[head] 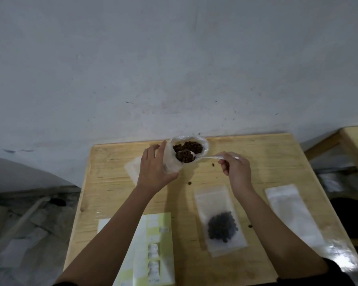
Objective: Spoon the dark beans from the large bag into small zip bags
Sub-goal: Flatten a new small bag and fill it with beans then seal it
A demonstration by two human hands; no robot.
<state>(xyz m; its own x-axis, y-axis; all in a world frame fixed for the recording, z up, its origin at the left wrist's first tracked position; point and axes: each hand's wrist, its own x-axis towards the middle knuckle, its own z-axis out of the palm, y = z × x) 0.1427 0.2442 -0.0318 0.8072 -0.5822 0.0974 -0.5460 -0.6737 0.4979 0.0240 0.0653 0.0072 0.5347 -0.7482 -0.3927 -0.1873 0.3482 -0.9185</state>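
no text can be read. a green and white sheet (153,244) at the near edge of the table (256,162) carries small printed blocks, but they are too blurred to make out any word or number.

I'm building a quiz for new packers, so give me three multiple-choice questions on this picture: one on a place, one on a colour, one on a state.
1. Where is the small zip bag holding beans? A. flat on the table, between the printed sheets and an empty bag; B. on a shelf; C. on the floor.
2. The printed sheets are: A. red; B. green and white; C. blue.
3. The spoon is: A. empty; B. lying down; C. heaped with beans.
Answers: A, it lies flat there; B, green bands show; C, the right hand holds it loaded at the large bag.
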